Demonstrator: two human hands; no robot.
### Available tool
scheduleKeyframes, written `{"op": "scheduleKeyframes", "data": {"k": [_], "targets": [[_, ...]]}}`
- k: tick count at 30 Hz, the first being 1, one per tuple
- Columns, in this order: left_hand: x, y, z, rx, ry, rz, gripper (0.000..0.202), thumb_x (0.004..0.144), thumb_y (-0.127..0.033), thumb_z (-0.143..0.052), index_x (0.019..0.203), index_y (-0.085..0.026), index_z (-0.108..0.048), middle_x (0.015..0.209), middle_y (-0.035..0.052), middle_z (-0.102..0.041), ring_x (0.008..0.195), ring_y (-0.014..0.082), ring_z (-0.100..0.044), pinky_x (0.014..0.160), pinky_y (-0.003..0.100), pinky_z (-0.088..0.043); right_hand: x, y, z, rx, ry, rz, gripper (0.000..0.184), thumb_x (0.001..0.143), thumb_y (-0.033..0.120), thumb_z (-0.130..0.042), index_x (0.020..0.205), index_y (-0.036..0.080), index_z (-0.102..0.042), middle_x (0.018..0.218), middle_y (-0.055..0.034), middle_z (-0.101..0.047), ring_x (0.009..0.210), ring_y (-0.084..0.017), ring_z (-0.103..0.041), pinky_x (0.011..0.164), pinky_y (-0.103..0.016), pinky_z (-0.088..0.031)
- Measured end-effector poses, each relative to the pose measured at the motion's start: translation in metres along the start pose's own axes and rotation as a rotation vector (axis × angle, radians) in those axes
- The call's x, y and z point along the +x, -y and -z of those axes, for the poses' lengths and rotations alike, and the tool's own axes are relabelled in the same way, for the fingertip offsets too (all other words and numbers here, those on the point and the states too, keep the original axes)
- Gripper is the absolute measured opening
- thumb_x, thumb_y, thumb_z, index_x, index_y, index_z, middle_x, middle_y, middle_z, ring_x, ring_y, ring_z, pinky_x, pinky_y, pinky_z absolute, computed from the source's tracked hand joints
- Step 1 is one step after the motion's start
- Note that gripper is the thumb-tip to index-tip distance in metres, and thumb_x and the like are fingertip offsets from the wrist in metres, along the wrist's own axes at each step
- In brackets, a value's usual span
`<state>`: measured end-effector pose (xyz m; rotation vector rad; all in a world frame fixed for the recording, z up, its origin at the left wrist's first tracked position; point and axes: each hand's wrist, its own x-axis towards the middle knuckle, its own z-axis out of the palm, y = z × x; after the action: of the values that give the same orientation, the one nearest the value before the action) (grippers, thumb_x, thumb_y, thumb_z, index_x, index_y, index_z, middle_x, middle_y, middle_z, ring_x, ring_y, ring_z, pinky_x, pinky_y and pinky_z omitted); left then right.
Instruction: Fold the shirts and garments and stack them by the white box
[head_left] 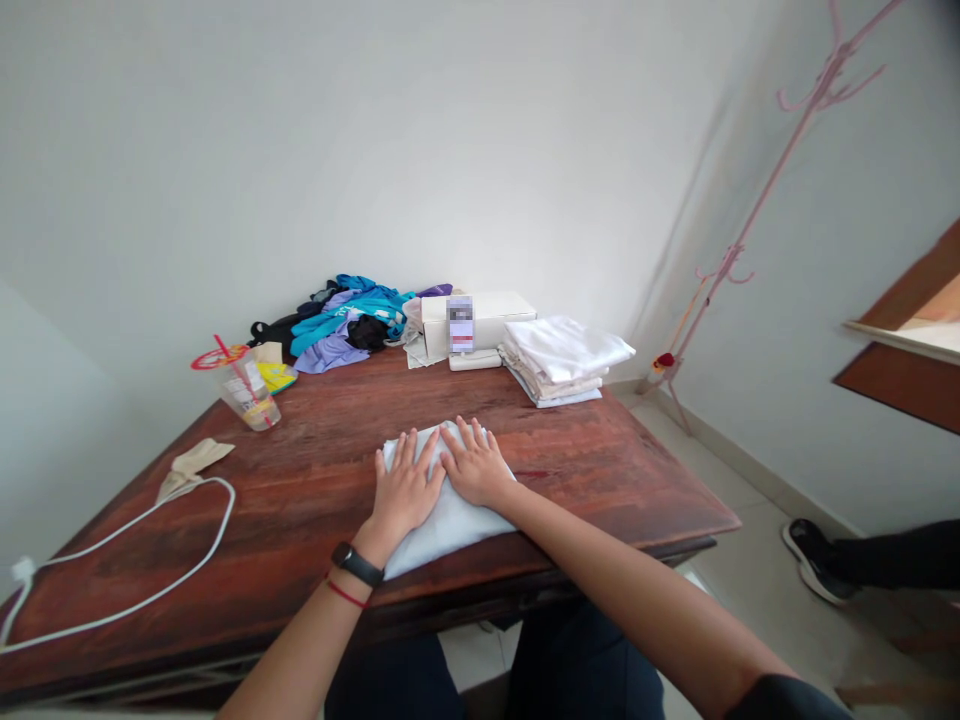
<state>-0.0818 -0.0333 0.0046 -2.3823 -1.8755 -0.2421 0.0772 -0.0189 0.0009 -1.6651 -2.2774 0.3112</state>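
A folded white cloth (442, 525) lies flat at the front edge of the dark reddish wooden table (315, 540). Both palms rest on it with the fingers spread. My left hand (405, 485) covers its left part, a dark band and a red string around the wrist. Over the upper right part lies my right hand (474, 465), its thumb side close to the left hand. Neither hand grips anything. Behind and to the right stands a stack of folded white cloths (566, 355).
A heap of blue, purple and black clothes (349, 320) lies at the back, beside a white box (502, 315) with a phone (461, 325) against it. To the left are a plastic cup (247, 390) and a white cable (225, 520). A pink coat rack (772, 180) and someone's shoe (814, 560) are at right.
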Motion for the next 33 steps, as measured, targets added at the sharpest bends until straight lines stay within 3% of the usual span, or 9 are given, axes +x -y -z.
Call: {"op": "scheduleKeyframes", "data": {"k": [14,22,25,27,30,33], "targets": [[0.005,0.002,-0.001,-0.021,0.064,0.005,0.057,0.105,-0.042,-0.03,0.16,-0.03,-0.03,0.166,0.0153,-0.026,0.153,0.0343,-0.025,0.116,0.069,-0.018,0.004,-0.003,-0.001,0.012,0.021,0.018,0.06,0.104,0.046,-0.029,0.16,0.024,-0.031,0.168,-0.0143,-0.019,0.154,-0.041,-0.011,0.12,-0.062,-0.014],[0.001,0.002,0.007,-0.034,0.024,-0.006,0.055,0.104,-0.041,-0.033,0.158,-0.03,-0.034,0.161,0.0156,-0.037,0.148,0.0348,-0.034,0.115,0.067,-0.022,0.001,-0.002,0.001,0.123,-0.004,0.01,0.059,0.103,0.046,-0.035,0.158,0.022,-0.035,0.167,-0.0148,-0.023,0.154,-0.04,-0.013,0.12,-0.063,-0.011],[0.007,0.008,0.017,-0.076,0.03,-0.036,0.053,0.104,-0.043,-0.033,0.155,-0.03,-0.039,0.154,0.0131,-0.047,0.142,0.0332,-0.043,0.115,0.061,-0.027,0.006,-0.009,0.01,0.211,0.007,0.026,0.06,0.1,0.045,-0.043,0.155,0.022,-0.04,0.164,-0.0141,-0.032,0.153,-0.037,-0.022,0.121,-0.06,-0.015],[0.016,0.015,0.023,-0.108,0.047,-0.044,0.055,0.103,-0.048,-0.034,0.153,-0.026,-0.043,0.148,0.0145,-0.053,0.136,0.0345,-0.048,0.112,0.058,-0.032,0.011,-0.017,0.017,0.244,0.016,0.038,0.059,0.098,0.041,-0.05,0.153,0.02,-0.043,0.16,-0.0132,-0.04,0.151,-0.032,-0.029,0.122,-0.052,-0.02],[0.037,0.029,0.031,-0.163,0.094,-0.035,0.069,0.097,-0.061,-0.042,0.149,-0.018,-0.047,0.144,0.0204,-0.055,0.133,0.0405,-0.05,0.106,0.056,-0.038,0.016,-0.031,0.029,0.325,-0.017,0.015,0.055,0.094,0.031,-0.056,0.146,0.015,-0.052,0.155,-0.0148,-0.048,0.148,-0.026,-0.036,0.121,-0.041,-0.026],[0.057,0.042,0.038,-0.251,0.173,-0.057,0.082,0.086,-0.07,-0.052,0.144,-0.013,-0.052,0.138,0.0223,-0.059,0.126,0.0393,-0.057,0.097,0.044,-0.045,0.01,-0.047,0.037,0.426,-0.053,-0.067,0.048,0.09,0.026,-0.059,0.137,0.014,-0.061,0.141,-0.0152,-0.061,0.135,-0.027,-0.052,0.113,-0.04,-0.038]]}}
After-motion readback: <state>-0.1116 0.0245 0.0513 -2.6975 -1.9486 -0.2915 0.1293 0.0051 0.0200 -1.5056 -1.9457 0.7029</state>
